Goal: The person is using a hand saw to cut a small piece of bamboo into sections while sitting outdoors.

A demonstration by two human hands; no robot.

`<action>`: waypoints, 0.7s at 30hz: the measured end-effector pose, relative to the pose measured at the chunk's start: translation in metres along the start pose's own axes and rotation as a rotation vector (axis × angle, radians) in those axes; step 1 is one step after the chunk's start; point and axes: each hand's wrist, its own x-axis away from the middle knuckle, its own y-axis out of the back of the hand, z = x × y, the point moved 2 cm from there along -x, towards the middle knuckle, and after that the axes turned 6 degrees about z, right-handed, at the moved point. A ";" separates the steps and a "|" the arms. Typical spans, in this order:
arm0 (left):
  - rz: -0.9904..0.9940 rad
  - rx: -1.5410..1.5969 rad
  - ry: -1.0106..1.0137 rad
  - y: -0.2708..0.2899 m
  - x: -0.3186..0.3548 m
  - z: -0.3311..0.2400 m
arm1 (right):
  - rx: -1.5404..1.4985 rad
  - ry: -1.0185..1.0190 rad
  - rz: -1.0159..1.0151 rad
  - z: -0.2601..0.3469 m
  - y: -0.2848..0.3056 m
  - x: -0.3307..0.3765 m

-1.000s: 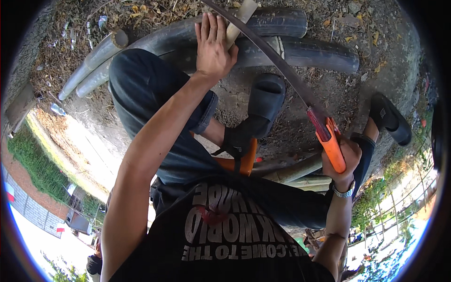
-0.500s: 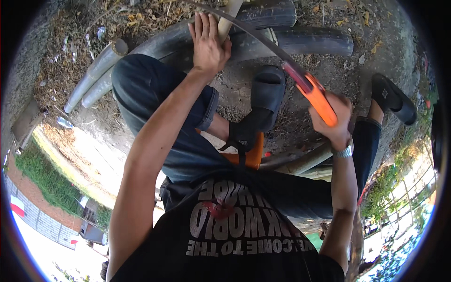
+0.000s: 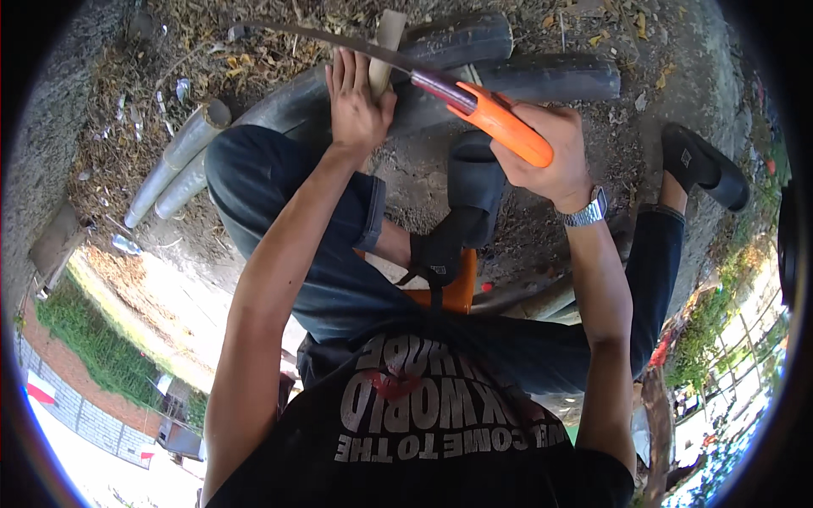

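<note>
My left hand (image 3: 357, 114) bears on a pale wooden stick (image 3: 389, 38), fingers stretched along one side and the thumb on the other. Under the stick lie dark, rounded, bamboo-like poles (image 3: 550, 79). A hand saw with an orange handle (image 3: 508, 131) is in my right hand (image 3: 549, 157), whose fingers are wrapped round the grip. Its thin curved blade (image 3: 330, 38) crosses the stick just beyond my left fingertips and points to the far left. Whether the teeth are in the wood cannot be made out.
Hollow grey poles (image 3: 178, 148) lie on the ground at the left, near a clear plastic bottle (image 3: 125, 244). An orange seat (image 3: 456, 288) shows below me. My sandalled foot (image 3: 472, 186) stands close to the poles. Dry leaves and litter cover the far ground.
My right hand has moved left and a little away from my right leg, carrying the saw forward across the stick. My left hand stays on the stick; the whole view has shifted slightly.
</note>
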 end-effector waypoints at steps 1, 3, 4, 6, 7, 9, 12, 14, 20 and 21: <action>0.051 -0.040 0.006 -0.001 -0.002 0.003 | 0.043 0.020 0.030 -0.007 0.002 -0.004; 0.125 -0.060 0.027 -0.001 0.003 -0.007 | 0.095 -0.029 0.084 -0.005 0.022 0.031; 0.056 -0.058 0.046 0.003 0.002 -0.015 | 0.099 -0.062 0.100 -0.003 0.038 0.057; -0.051 -0.068 0.068 -0.002 -0.020 -0.028 | 0.161 0.050 0.010 0.002 0.066 0.100; -0.062 -0.016 0.040 -0.003 -0.027 -0.039 | 0.160 0.055 0.011 -0.002 0.068 0.102; -0.054 0.002 -0.003 0.007 -0.026 -0.047 | 0.199 -0.124 0.005 -0.006 0.061 0.096; -0.100 -0.047 0.013 0.002 -0.009 -0.013 | -0.128 0.019 0.017 -0.023 -0.014 0.019; 0.468 0.380 0.204 -0.011 -0.002 -0.018 | 0.108 0.114 0.026 0.006 -0.059 -0.024; -0.041 0.131 0.078 -0.006 -0.012 -0.023 | -0.213 0.125 -0.269 0.112 0.037 -0.019; -0.031 -0.098 0.042 -0.005 -0.013 -0.030 | -0.188 0.101 -0.324 0.117 0.048 0.001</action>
